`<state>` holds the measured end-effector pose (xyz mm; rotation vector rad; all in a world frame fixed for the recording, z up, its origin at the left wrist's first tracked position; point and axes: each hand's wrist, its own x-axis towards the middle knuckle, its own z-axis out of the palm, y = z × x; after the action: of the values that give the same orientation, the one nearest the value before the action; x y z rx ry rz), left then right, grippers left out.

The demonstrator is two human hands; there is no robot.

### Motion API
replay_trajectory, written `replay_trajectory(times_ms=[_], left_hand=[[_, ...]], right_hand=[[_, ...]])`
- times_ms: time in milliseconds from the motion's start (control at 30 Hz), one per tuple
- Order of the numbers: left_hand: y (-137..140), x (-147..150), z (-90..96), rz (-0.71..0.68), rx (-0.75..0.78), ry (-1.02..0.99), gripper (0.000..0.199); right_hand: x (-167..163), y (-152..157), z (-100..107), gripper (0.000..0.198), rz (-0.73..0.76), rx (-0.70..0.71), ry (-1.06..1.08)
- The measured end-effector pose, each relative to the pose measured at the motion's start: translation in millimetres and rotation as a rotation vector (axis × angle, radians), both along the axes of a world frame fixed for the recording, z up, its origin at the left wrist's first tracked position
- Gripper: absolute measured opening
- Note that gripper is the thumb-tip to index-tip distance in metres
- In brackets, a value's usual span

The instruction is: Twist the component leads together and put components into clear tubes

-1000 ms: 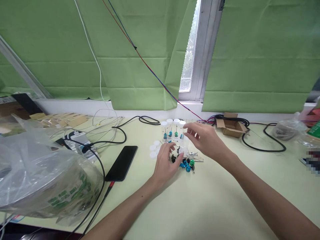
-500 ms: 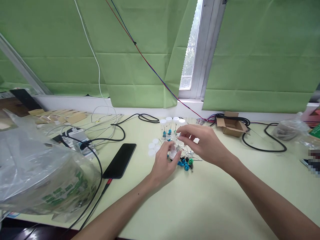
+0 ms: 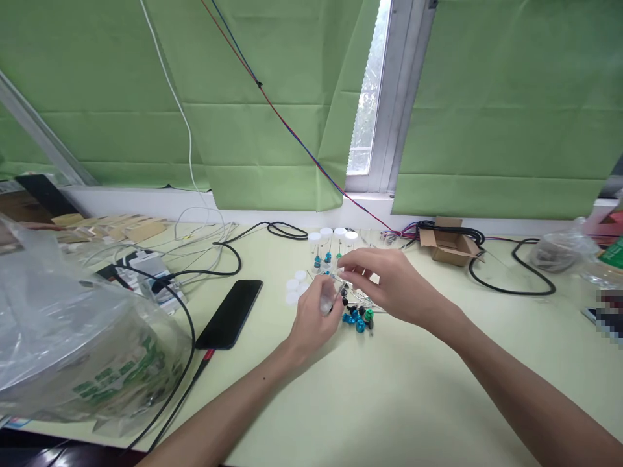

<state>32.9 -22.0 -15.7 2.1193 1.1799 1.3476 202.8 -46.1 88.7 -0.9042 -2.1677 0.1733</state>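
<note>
My left hand (image 3: 315,314) is wrapped round a small clear plastic tube (image 3: 327,299), tilted with its mouth toward the right. Close to that mouth, my right hand (image 3: 377,275) has thumb and forefinger pinched; whatever they hold is too small to make out. Blue, black and green knob-like pieces (image 3: 359,319) lie in a pile just below my right hand, with thin metal rods partly hidden behind it. Capped clear tubes (image 3: 315,248) stand upright in a row beyond the hands, with blue or green pieces inside. Loose white caps (image 3: 293,285) lie left of my left hand.
A black phone (image 3: 231,314) with a cable lies to the left, beside a large plastic bag (image 3: 97,350). An open cardboard box (image 3: 450,250) and black cables (image 3: 516,292) sit at the back right. Cut cardboard pieces (image 3: 117,227) lie at the back left.
My left hand has tilted the tube, its mouth now turned more toward my right hand. The right hand has shifted slightly left and stays pinched.
</note>
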Motion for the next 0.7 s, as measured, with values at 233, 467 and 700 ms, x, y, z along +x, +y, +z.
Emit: replay_trajectory(times_ms=[233,467,700], left_hand=[[0.8,0.0,-0.7,0.004,0.004,0.013,0.011],[0.0,-0.2,-1.2,-0.003,0.0,0.028,0.01],[-0.7,0.6,-2.5,-0.012,-0.001,0.022,0.011]], right_hand=[[4.5,-0.1,0.5,0.015,-0.006,-0.015,-0.039],[5.7,0.2,0.6,0.016,0.0,-0.028,-0.059],[7.9,-0.7,0.2,0.017,-0.01,-0.025,-0.063]])
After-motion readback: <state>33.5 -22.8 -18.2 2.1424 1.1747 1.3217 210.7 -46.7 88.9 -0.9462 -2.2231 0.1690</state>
